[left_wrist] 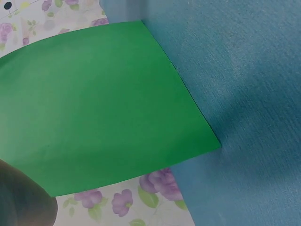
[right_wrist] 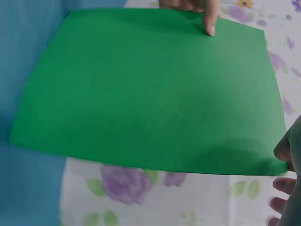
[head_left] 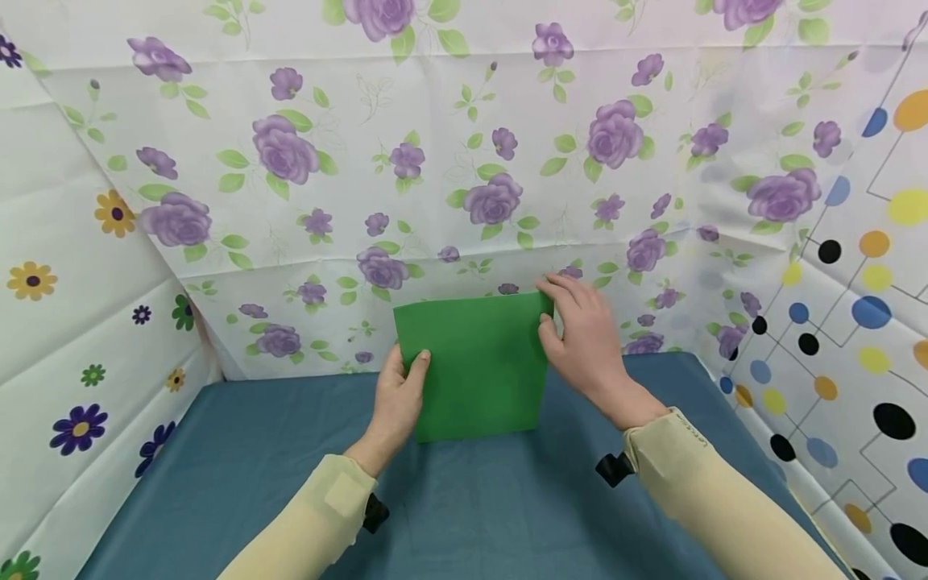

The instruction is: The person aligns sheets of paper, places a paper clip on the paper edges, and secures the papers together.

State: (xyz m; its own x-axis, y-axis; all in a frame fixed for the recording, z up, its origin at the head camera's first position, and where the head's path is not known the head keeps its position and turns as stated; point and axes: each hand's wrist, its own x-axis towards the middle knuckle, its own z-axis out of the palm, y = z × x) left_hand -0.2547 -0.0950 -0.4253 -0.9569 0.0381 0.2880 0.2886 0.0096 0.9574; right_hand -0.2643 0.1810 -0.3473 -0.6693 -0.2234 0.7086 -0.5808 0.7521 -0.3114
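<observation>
A green sheet [head_left: 478, 370], flat and roughly square, is held up facing me, and it bows slightly. My left hand [head_left: 400, 395] pinches its left edge, thumb in front and fingers behind. At the top right corner my right hand [head_left: 583, 338] pinches the sheet between thumb and fingers. In the left wrist view the lower edge of the green sheet [left_wrist: 108, 103] meets the blue surface. The right wrist view shows the whole green sheet [right_wrist: 150, 89], with the left thumb [right_wrist: 210, 21] on its far edge and the right hand [right_wrist: 287, 174] at the near corner.
A blue cloth-covered table [head_left: 290, 451] lies beneath. Behind it hangs a white curtain with purple roses [head_left: 286, 149]. A flowered sheet [head_left: 80, 354] borders the left side, a dotted one [head_left: 841, 346] the right. Dark wrist devices [head_left: 615, 469] sit under both cuffs.
</observation>
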